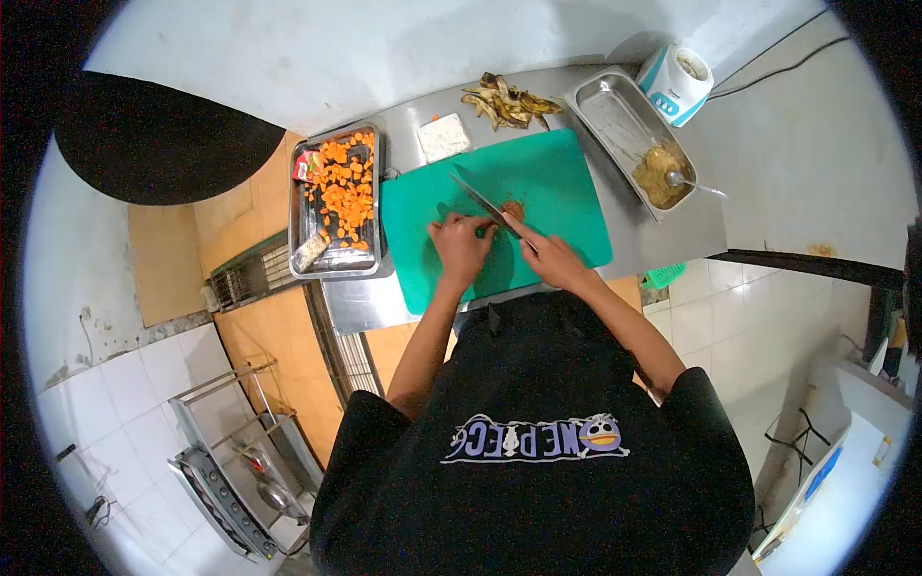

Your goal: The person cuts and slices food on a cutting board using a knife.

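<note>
On the green cutting board (pixel 571 182), my right hand (pixel 552 259) is closed round the handle of a knife (pixel 477 195). Its blade points up and to the left across the board. My left hand (pixel 461 252) is beside the blade with its fingers curled together, pressing on something small and dark that they mostly hide. A small heap of reddish-brown chopped bits (pixel 515 208) lies just right of the blade, close to my right hand.
Left of the board is a metal tray (pixel 376 192) with orange chopped pieces (pixel 346 197). Behind it are a white block (pixel 444 137) and dark-spotted peels (pixel 507 102). To the right stand a steel pan (pixel 600 104) with mash (pixel 661 173) and a spoon, and a white-and-blue appliance (pixel 675 84).
</note>
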`<move>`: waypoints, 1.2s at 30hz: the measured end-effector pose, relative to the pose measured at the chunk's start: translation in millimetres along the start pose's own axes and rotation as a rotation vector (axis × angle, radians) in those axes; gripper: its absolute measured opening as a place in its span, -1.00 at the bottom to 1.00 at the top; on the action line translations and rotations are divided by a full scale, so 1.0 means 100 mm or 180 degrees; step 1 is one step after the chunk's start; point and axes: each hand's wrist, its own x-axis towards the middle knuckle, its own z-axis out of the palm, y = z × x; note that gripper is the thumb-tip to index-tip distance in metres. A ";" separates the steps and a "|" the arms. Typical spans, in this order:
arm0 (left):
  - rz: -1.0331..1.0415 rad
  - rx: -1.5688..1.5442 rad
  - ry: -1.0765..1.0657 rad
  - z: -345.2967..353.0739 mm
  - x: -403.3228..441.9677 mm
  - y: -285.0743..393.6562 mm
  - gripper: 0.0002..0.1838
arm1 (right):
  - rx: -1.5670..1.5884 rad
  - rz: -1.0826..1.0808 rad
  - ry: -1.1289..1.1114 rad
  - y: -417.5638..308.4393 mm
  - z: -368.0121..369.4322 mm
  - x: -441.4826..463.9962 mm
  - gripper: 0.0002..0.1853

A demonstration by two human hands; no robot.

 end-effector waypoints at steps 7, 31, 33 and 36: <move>-0.0187 0.0095 0.0031 -0.02 -0.08 0.01 -0.81 | 0.0027 0.0177 -0.0365 -0.06 0.00 0.00 -0.33; -0.0613 -0.0091 -0.0764 -0.18 0.17 0.19 -0.77 | 0.0732 0.0255 0.0552 0.08 -0.23 -0.12 -0.35; -0.0676 0.0093 -0.0929 -0.15 0.17 0.17 -0.77 | 0.0747 0.0333 0.0461 0.07 -0.26 -0.10 -0.35; -0.0711 -0.0185 -0.0952 -0.15 0.13 0.15 -0.79 | 0.0333 0.0509 0.0003 0.13 -0.23 -0.09 -0.32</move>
